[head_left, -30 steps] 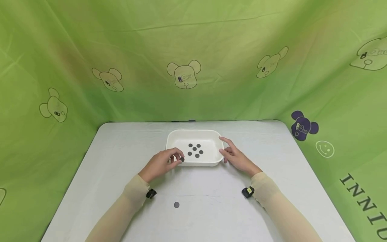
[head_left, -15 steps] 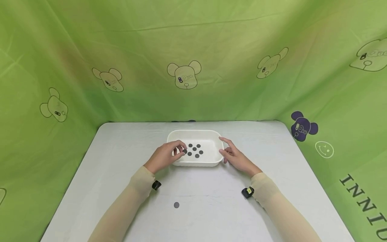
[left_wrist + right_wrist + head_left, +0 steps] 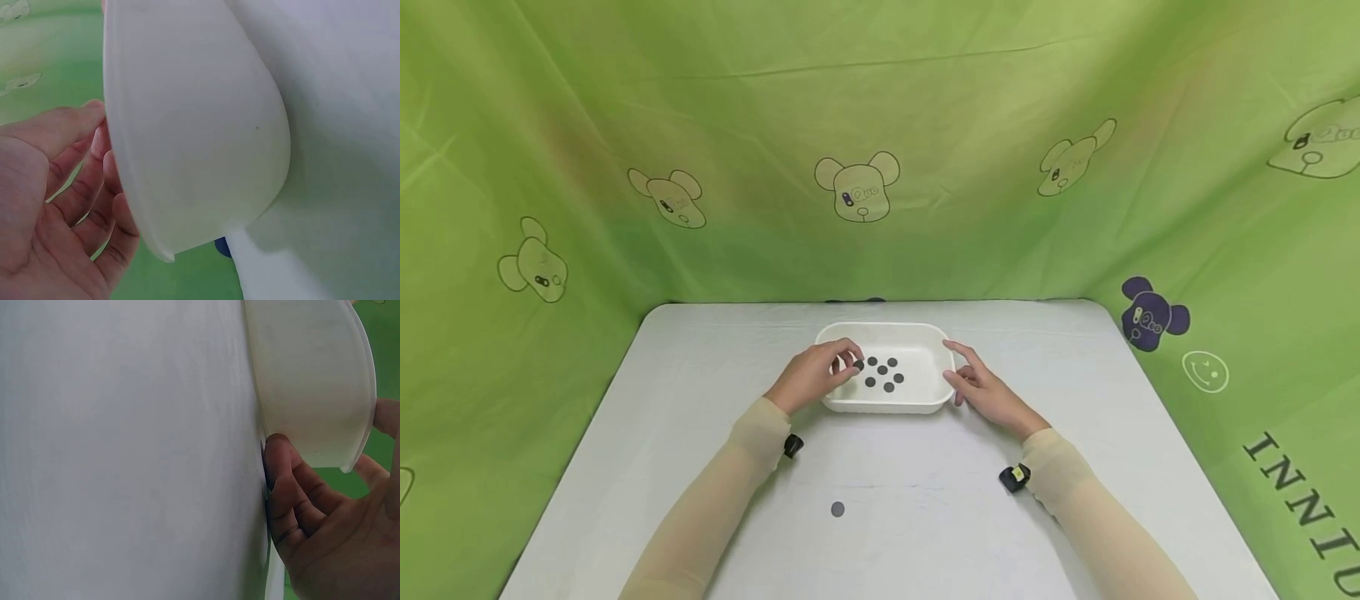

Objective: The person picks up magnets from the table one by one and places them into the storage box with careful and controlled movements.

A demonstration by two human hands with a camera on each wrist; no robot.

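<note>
A white rectangular tray [image 3: 891,407] with rounded corners stands on the table. Several small dark grey round discs [image 3: 882,370] lie on its floor in a loose cluster. Over the tray's left part, my left hand [image 3: 816,371] pinches another dark disc [image 3: 859,366] between thumb and fingertips, just left of the cluster. The tray wall [image 3: 194,125] hides the fingertips and that disc in the left wrist view. At the right end my right hand [image 3: 988,392] holds the tray, thumb at the rim and curled fingers [image 3: 280,456] against the outer wall.
One more grey disc [image 3: 838,509] lies on the white-covered table [image 3: 917,533], nearer the person and between the forearms. Green printed cloth [image 3: 861,267] hangs behind the table and along both sides.
The left hand, with its disc, has moved from the tray's front left rim inward and away from the person, over the tray. The right hand stays where it was.
</note>
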